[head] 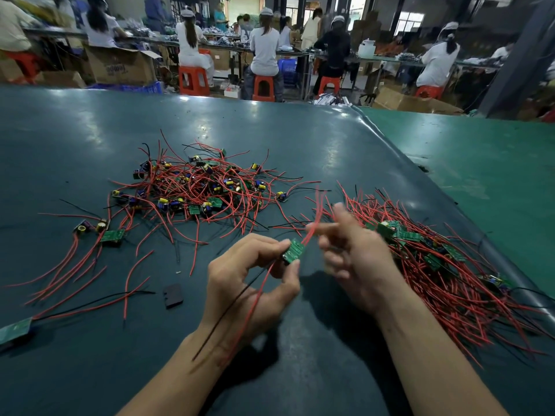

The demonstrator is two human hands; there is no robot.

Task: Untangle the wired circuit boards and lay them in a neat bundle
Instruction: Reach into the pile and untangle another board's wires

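Observation:
My left hand [252, 274] pinches a small green circuit board [293, 250] between thumb and fingers, above the table. A red wire and a black wire hang from the board down across my left wrist. My right hand [351, 250], blurred by motion, pinches the board's upper red wires [313, 217] just right of the board. A tangled pile of boards and red wires [198, 190] lies in the middle of the table. On the right lies a laid-out bundle [444, 265] with its wires running roughly one way.
The dark green table mat [90, 130] ends at a rounded edge on the right. Loose boards [112, 235] and another board [15, 328] with wires lie at left. A small black piece [173, 295] lies near my left hand. Seated workers [264, 52] sit far behind.

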